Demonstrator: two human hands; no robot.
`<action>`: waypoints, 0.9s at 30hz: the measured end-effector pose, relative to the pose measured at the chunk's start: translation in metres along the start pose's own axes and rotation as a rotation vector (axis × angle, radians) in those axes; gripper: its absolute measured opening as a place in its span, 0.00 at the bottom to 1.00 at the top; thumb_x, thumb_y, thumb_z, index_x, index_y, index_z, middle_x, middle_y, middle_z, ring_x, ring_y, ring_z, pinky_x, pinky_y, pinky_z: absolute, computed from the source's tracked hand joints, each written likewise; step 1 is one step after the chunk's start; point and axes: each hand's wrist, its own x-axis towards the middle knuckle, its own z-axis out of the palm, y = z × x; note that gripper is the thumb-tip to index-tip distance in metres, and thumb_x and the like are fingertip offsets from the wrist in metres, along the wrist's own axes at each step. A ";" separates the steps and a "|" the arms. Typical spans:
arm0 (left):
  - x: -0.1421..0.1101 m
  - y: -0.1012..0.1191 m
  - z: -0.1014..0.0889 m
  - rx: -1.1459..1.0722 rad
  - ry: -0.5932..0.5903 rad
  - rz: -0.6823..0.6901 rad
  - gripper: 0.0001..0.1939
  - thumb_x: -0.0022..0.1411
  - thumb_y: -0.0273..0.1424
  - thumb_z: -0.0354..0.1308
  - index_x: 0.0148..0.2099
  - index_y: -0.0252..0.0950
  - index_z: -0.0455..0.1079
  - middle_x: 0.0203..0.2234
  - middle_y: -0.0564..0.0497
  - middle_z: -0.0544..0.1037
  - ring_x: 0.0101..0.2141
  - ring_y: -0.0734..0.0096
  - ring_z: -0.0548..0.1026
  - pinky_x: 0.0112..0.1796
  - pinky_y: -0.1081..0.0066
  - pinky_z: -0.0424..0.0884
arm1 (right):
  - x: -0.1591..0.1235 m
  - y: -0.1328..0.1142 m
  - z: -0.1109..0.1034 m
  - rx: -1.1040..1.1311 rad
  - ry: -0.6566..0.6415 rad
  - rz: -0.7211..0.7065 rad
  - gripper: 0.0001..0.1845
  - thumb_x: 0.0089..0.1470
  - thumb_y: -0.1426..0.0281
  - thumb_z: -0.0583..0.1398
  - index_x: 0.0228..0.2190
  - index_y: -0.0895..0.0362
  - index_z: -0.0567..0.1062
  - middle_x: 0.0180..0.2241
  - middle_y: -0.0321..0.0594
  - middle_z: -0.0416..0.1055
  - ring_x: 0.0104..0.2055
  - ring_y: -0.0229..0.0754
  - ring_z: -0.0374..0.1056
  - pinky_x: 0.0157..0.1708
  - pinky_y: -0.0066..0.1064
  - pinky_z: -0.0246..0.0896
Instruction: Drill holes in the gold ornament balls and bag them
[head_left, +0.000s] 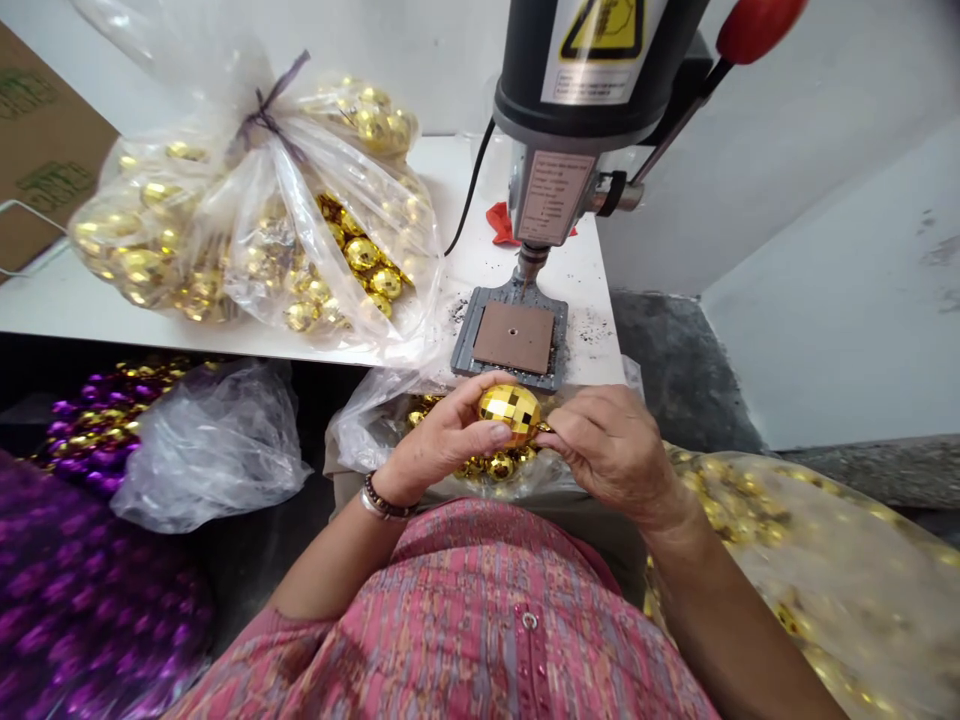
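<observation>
"What do we show, largest first?"

"A bench drill [570, 125] on a white bench [457, 170] — beside it, a tied bag of gold baubles [247, 210]; below it, a grey base plate [506, 340]."

"And the grip?"

"Narrow: we see the left hand [442, 437] curled round a mirrored gold ball [510, 413], the right hand [615, 445] pinching its end — both above an open bag [367, 430]."

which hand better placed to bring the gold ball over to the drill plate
Left, probably: the left hand wraps the mirrored gold ball with thumb and fingers, while the right hand only touches its other side. The drill plate lies just beyond both.
</observation>
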 end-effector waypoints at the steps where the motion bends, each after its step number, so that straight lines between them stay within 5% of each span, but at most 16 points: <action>1: -0.002 -0.001 0.000 0.009 -0.003 0.002 0.30 0.55 0.43 0.78 0.58 0.43 0.77 0.46 0.48 0.81 0.42 0.67 0.78 0.42 0.71 0.76 | -0.001 -0.003 0.000 -0.003 0.012 0.000 0.08 0.63 0.65 0.64 0.36 0.55 0.72 0.31 0.36 0.73 0.40 0.36 0.64 0.42 0.32 0.59; 10: -0.015 -0.020 -0.006 -0.048 -0.052 -0.002 0.30 0.60 0.45 0.75 0.61 0.43 0.74 0.36 0.51 0.77 0.30 0.75 0.72 0.31 0.74 0.68 | -0.012 -0.027 0.013 0.008 0.104 0.077 0.06 0.63 0.70 0.61 0.34 0.56 0.70 0.28 0.38 0.70 0.37 0.37 0.61 0.40 0.34 0.58; 18: -0.021 -0.024 -0.011 -0.064 0.035 0.005 0.33 0.56 0.41 0.78 0.61 0.44 0.74 0.40 0.51 0.78 0.33 0.73 0.74 0.35 0.73 0.72 | -0.018 -0.037 0.030 0.099 0.142 0.181 0.03 0.62 0.74 0.61 0.35 0.56 0.71 0.29 0.37 0.71 0.35 0.34 0.62 0.39 0.32 0.59; 27: -0.021 -0.029 -0.015 -0.115 -0.039 -0.007 0.34 0.56 0.37 0.78 0.63 0.44 0.73 0.46 0.48 0.80 0.40 0.69 0.78 0.39 0.73 0.76 | -0.027 -0.041 0.025 0.322 0.129 0.316 0.02 0.64 0.72 0.62 0.39 0.57 0.76 0.34 0.38 0.77 0.35 0.31 0.70 0.38 0.24 0.67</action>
